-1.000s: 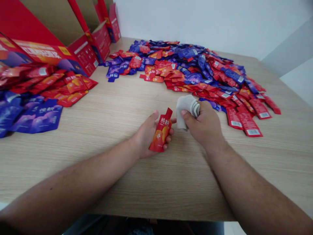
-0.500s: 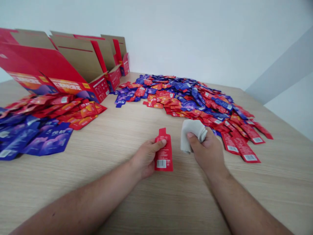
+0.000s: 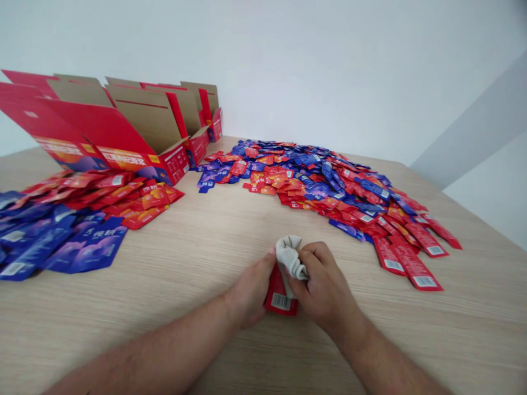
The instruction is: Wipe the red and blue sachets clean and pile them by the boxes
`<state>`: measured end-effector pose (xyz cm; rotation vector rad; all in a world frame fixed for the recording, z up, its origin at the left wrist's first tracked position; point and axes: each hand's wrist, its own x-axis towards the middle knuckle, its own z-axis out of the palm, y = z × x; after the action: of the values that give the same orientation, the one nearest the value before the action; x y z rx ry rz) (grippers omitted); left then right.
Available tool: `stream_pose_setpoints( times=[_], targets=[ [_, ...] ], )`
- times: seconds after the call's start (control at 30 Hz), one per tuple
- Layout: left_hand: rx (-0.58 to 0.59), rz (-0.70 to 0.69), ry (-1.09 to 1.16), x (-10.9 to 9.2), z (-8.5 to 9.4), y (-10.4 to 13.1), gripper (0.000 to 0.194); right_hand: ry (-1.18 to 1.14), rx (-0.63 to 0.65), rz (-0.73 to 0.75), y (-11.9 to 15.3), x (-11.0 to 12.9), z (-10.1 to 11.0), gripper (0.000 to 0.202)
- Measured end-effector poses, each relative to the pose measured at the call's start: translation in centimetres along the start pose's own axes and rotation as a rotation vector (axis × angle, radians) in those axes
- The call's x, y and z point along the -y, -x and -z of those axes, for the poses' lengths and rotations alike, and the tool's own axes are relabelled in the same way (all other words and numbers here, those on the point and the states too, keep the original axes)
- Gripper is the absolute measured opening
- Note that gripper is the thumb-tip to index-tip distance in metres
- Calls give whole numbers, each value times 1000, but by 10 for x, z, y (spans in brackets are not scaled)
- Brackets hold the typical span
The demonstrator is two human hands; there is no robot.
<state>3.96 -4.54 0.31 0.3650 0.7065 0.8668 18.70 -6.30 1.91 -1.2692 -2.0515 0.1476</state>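
Observation:
Near the middle of the table, my left hand [image 3: 252, 291] grips a red sachet [image 3: 281, 300] by its left side, barcode end toward me. A pale grey cloth [image 3: 290, 257] is bunched in my right hand [image 3: 325, 285] and lies against the sachet, hiding its upper part. The fingers of my right hand are closed round the cloth. My left thumb tip is beside the cloth's left edge.
Open red cartons [image 3: 135, 156] stand at the back left. In front of them lie red and blue sachets [image 3: 93, 241]. A large mixed pile of sachets [image 3: 325, 173] spreads from the back centre to the right. A pale wall [image 3: 313, 71] rises behind the table [image 3: 197, 230].
My right hand has moved left with the cloth, which now touches and partly covers the red sachet. The sachet sits slightly lower in view. The camera view has shifted a little.

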Motion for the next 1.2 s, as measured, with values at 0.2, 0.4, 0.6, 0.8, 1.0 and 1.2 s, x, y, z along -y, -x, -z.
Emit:
stream_pose_setpoints(
  times=[0.2, 0.4, 0.6, 0.8, 1.0, 1.2],
  targets=[
    [-1, 74, -19, -5, -5, 7, 50, -39, 36, -28, 2, 9, 2, 10],
    [13, 39, 17, -11, -7, 7, 59, -61, 85, -3, 3, 8, 1, 13],
    [14, 86, 12, -13, -9, 8, 59, -73, 97, 21, 4, 7, 0, 19],
    [-2, 48, 45, -12, -6, 6, 51, -21, 31, -34, 3, 7, 0, 12],
    [72, 71, 27, -9, 1, 6, 54, -61, 95, 54, 4, 9, 1, 19],
    [36, 9, -1, -6, 2, 5, 49, -70, 131, 22, 4, 10, 1, 14]
  ],
)
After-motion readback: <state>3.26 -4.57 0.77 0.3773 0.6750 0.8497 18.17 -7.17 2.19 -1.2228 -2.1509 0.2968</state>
